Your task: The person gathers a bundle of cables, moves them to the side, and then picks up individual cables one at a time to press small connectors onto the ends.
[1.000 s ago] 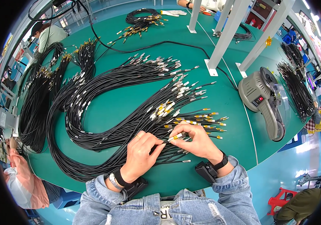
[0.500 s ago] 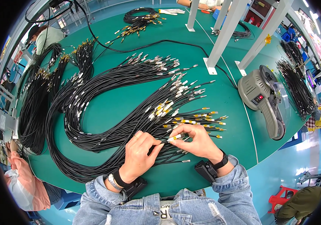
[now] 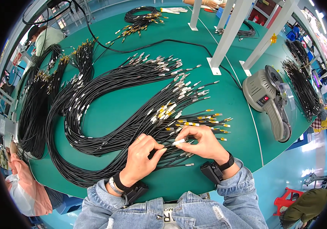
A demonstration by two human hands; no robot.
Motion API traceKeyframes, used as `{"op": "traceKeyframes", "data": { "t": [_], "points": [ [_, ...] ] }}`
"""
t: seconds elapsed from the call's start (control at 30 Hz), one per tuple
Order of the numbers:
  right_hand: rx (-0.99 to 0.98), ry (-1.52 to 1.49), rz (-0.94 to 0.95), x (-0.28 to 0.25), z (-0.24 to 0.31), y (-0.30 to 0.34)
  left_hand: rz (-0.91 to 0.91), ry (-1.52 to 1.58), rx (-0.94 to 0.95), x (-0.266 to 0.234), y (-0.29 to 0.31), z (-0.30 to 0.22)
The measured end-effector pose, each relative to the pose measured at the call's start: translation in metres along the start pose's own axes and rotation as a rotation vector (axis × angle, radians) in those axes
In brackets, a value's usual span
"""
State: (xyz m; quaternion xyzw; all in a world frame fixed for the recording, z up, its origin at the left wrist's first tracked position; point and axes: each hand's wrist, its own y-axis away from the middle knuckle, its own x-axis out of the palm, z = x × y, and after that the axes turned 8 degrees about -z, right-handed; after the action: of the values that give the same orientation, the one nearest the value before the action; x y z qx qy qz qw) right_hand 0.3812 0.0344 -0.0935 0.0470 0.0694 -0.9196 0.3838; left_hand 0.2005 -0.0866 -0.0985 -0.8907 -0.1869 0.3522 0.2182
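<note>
My left hand [image 3: 142, 157] pinches a thin black cable near its end, thumb and forefinger closed. My right hand [image 3: 201, 143] is closed on a white label [image 3: 179, 141] wrapped around that same cable, a short way to the right. Beneath and beyond both hands lies a thick curved bundle of black cables [image 3: 106, 150], its ends fanned out to the right. Many of these ends carry metal connectors and white labels, and some have yellow bands [image 3: 192, 123]. My right fingers partly hide the held cable's end.
A grey tape dispenser [image 3: 261, 91] stands to the right, near white metal posts [image 3: 232, 34]. More cable bundles [image 3: 35, 110] lie at the left, and a coil [image 3: 142, 17] at the back beside white gloves [image 3: 174, 10]. A black cord [image 3: 163, 41] crosses the table. Other people sit around.
The yellow seen on the label in my right fingers now shows as white, as if the label has turned. Both hands stay almost in place.
</note>
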Motion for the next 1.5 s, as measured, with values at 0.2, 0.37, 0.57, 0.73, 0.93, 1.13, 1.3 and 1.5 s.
{"op": "traceKeyframes", "data": {
  "t": [0.2, 0.37, 0.57, 0.73, 0.93, 1.13, 1.3, 1.5],
  "points": [
    [-0.005, 0.010, 0.029, -0.005, 0.001, -0.002, 0.014, 0.014, -0.012, -0.001, 0.000, 0.000],
    [0.020, 0.014, 0.043, -0.006, -0.001, -0.002, 0.028, 0.015, -0.012, -0.001, -0.001, 0.000],
    [0.017, 0.150, 0.144, -0.017, 0.003, -0.002, 0.079, -0.011, 0.007, -0.002, 0.000, 0.005],
    [-0.085, 0.260, 0.263, -0.027, 0.001, 0.001, -0.045, -0.343, 0.079, 0.001, -0.007, 0.004],
    [0.017, 0.279, 0.053, -0.023, 0.007, -0.003, -0.025, -0.536, 0.066, 0.006, -0.003, 0.012],
    [-0.003, 0.256, -0.066, -0.013, -0.004, -0.003, -0.003, -0.530, -0.022, 0.003, -0.003, 0.011],
    [-0.112, 0.257, -0.186, -0.001, -0.004, -0.003, -0.108, -0.456, 0.034, 0.001, -0.007, 0.007],
    [-0.182, 0.163, -0.403, 0.006, -0.005, -0.005, -0.149, -0.316, 0.091, -0.001, -0.010, 0.000]
  ]
}}
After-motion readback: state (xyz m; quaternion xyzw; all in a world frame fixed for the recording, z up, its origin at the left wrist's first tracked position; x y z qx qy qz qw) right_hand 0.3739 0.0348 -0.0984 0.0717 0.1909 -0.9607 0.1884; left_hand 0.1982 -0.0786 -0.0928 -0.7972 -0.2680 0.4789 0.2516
